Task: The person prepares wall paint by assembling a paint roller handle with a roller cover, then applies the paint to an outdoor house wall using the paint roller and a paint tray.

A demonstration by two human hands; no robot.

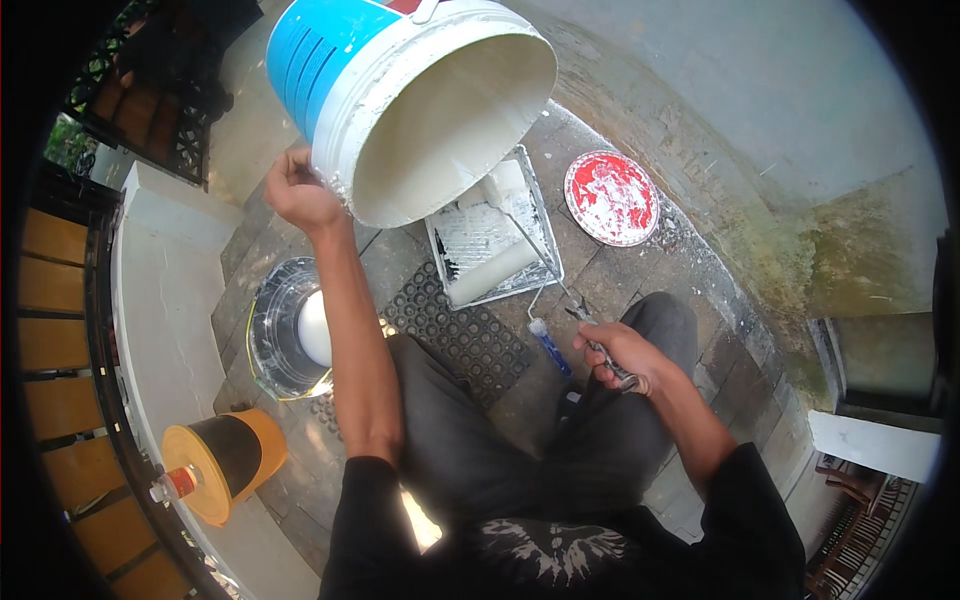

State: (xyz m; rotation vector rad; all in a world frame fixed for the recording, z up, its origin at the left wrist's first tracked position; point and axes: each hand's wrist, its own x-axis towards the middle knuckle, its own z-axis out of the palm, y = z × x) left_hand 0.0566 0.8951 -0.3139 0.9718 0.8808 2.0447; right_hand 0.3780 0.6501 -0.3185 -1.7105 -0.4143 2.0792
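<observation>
A large white-and-blue paint bucket [440, 130] hangs tilted over the far side, its pale-coated mouth turned toward me. My left hand [303, 190] grips its lower left edge; the fingers partly vanish behind it. In my right hand [622, 357] is the paint-smeared handle of a paint roller [535, 245], whose wire frame runs up-left to a white roller head in the paint tray [551, 235]. The tray lies beneath the bucket's mouth, with white paint on its ridged floor. A second roller, with a blue handle [550, 347], rests its white sleeve across the tray's near end.
A red lid [611, 198] smeared white lies right of the tray. Left of my left forearm stands a black pail [272, 330] with white paint inside. An orange container [262, 450] with a bottle on top is at lower left. A rubber mat [460, 335] lies before my knees; walls flank both sides.
</observation>
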